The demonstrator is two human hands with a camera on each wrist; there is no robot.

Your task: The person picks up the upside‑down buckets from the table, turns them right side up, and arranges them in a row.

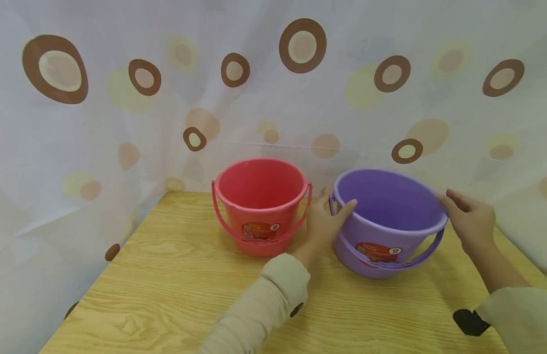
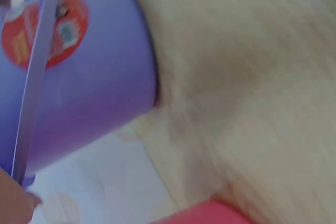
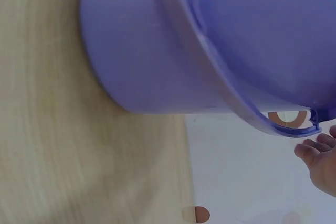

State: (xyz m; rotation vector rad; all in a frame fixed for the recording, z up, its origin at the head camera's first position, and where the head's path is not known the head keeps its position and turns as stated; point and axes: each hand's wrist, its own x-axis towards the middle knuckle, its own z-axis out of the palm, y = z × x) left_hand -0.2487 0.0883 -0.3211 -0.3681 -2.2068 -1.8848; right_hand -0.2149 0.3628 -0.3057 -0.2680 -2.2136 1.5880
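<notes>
A purple bucket (image 1: 379,246) stands on the table, its handle hanging down in front over a red oval label. My left hand (image 1: 324,221) is at its left side, the thumb reaching to the rim and the fingers extended outside, near the handle joint. My right hand (image 1: 472,219) is at the right rim, with its fingers loosely bent and not wrapped round it. In the right wrist view those fingers (image 3: 310,153) lie just beyond the handle joint; contact is hard to tell. Left of the purple bucket stands a similar red bucket (image 1: 262,221), its handle also down in front.
The wooden table (image 1: 167,295) carries both buckets near its back edge. Behind and at the left hangs a white curtain (image 1: 255,39) with brown and yellow circles. The red bucket's edge (image 2: 210,216) shows close by in the left wrist view.
</notes>
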